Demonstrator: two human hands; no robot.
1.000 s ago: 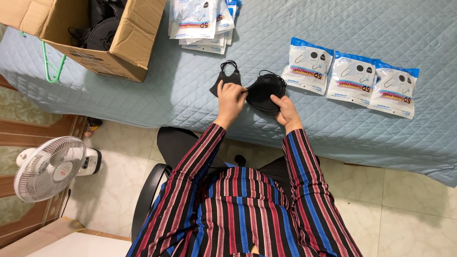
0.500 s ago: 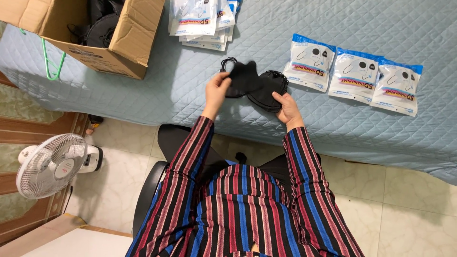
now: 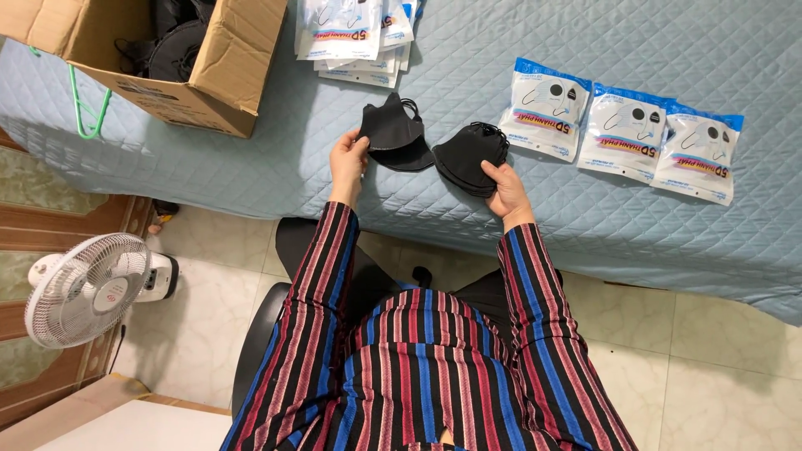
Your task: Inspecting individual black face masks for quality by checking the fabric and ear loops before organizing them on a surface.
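I sit on a chair at the bed, which has a light blue quilted cover, and I take the cardboard box as my landmark for all places.

My left hand is to the right of the box and a little nearer to me than its lower corner. Its fingers pinch the left edge of a black face mask, thumb on top and the other fingers under it. This mask lies flat on the cover, with its ear loops pointing away from me.

My right hand is further right from the box. Its fingers are curled around the lower edge of a small stack of black masks, and the thumb presses on top. The stack lies just beside the single mask; I cannot tell if their edges touch.

Still further right from the box, three sealed mask packets in white and blue lie in a row, side by side. Directly right of the box, at the far edge of the view, there is a pile of flat packets of the same kind. Inside the box I see dark things, but I cannot tell what they are. A green clothes hanger lies against the left side of the box.

Below the box, on the tiled floor, a white fan stands.
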